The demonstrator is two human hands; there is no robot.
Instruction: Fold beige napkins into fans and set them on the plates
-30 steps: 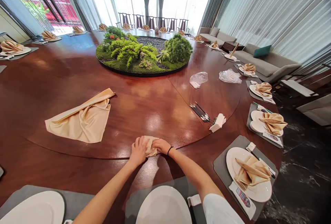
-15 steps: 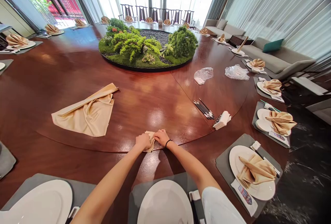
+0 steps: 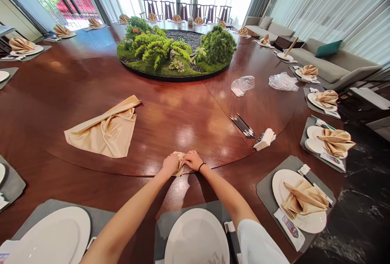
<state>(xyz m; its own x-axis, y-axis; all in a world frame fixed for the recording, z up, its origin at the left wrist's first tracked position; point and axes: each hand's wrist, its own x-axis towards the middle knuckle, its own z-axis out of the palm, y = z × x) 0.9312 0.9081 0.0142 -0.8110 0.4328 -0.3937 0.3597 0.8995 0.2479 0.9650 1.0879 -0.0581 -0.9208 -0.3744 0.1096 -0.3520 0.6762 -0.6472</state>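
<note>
A gold cloth napkin [image 3: 179, 169], gathered into a narrow pleated bundle, lies on the dark wooden table [image 3: 170, 113] between my hands. My left hand [image 3: 171, 163] is closed on its left side. From the other side, the fingers of my right hand [image 3: 192, 160], with a black band at the wrist, pinch the folds. A second gold napkin [image 3: 105, 132] lies loosely spread to the left, apart from both hands. Directly below my hands, nearer me, is a bare white plate [image 3: 196, 239] on a grey placemat [image 3: 161, 225].
Black chopsticks [image 3: 243, 126] and a holder of white paper [image 3: 264, 139] lie to the right. Two clear plastic bags [image 3: 243, 85] rest farther back. A miniature garden [image 3: 176, 59] fills the table's centre. Plates with folded napkins [image 3: 304, 199] ring the edge.
The view has shifted slightly, so the table's things appear a little to the right and higher. Both hands stay on the bundled napkin, with only small finger movement.
</note>
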